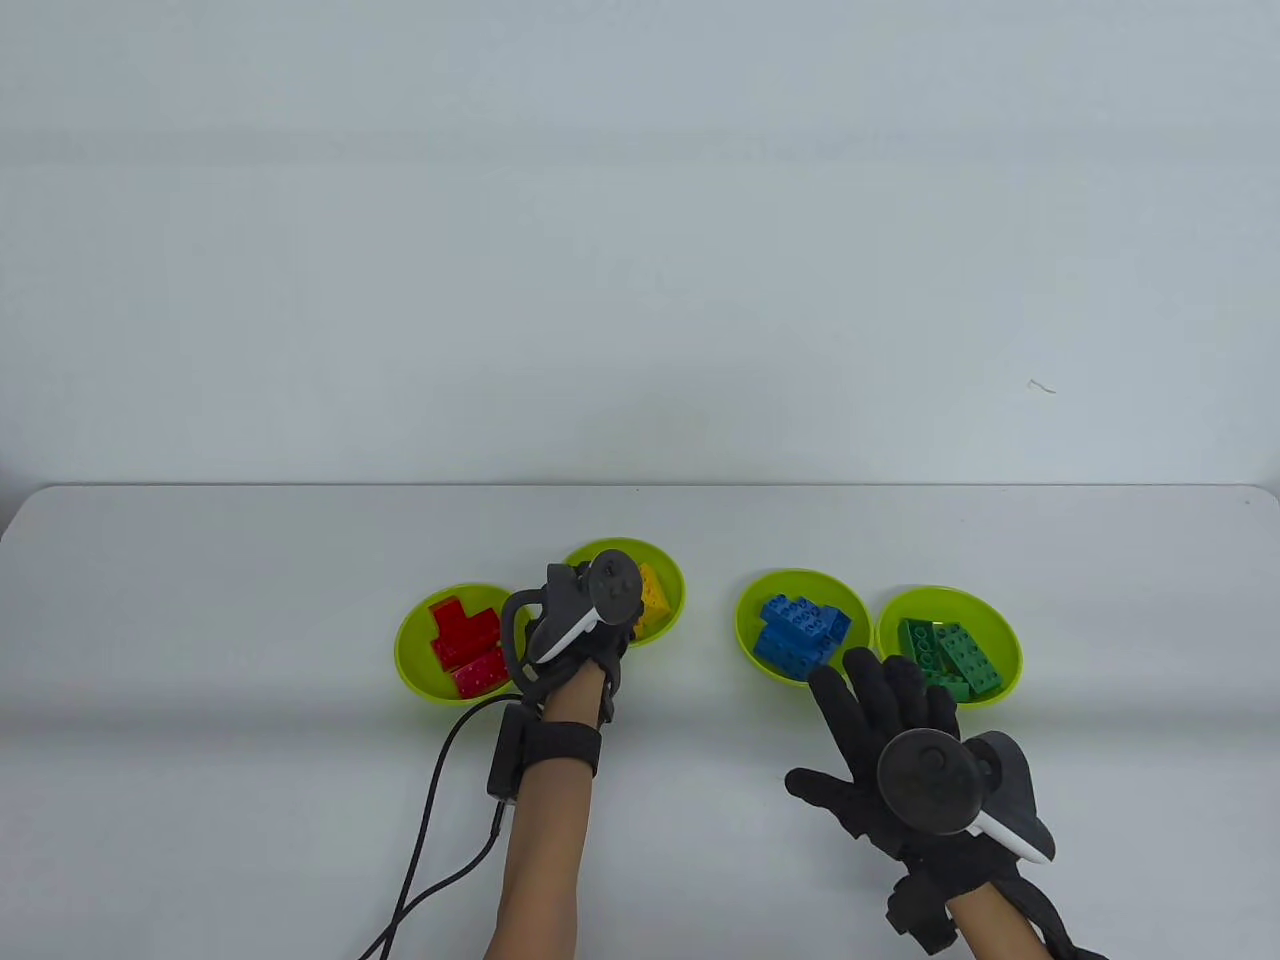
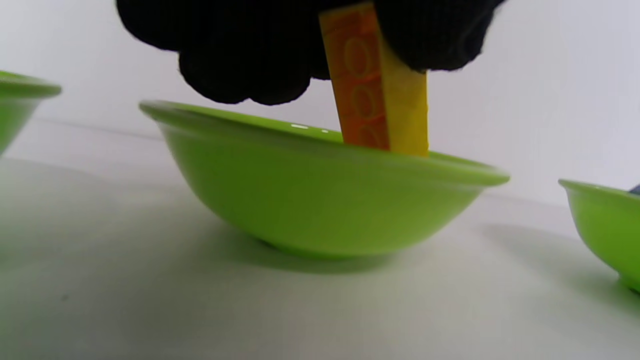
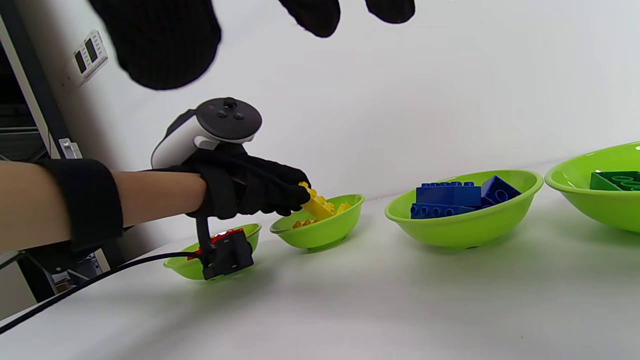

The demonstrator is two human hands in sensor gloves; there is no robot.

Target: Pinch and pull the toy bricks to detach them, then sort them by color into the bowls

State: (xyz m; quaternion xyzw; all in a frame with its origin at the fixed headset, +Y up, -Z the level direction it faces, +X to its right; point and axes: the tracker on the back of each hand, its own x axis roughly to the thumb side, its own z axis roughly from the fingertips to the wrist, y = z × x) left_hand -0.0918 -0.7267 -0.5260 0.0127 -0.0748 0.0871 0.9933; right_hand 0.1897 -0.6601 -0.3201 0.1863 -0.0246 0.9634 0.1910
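My left hand [image 1: 585,625] hovers over the second green bowl [image 1: 672,575] and pinches a yellow brick [image 2: 380,95] that dips into it, its lower end behind the rim [image 2: 320,137]. In the right wrist view that yellow brick [image 3: 315,202] slants down from the fingertips into the bowl [image 3: 320,231], where more yellow bricks lie. My right hand [image 1: 880,720] rests flat with fingers spread near the front of the blue and green bowls, holding nothing. Red bricks [image 1: 465,640] fill the left bowl, blue bricks [image 1: 800,630] the third bowl, green bricks [image 1: 950,655] the right bowl.
The four green bowls stand in a row across the middle of the white table [image 1: 200,750]. A black cable [image 1: 430,840] runs from my left wrist to the front edge. A white wall rises behind the table.
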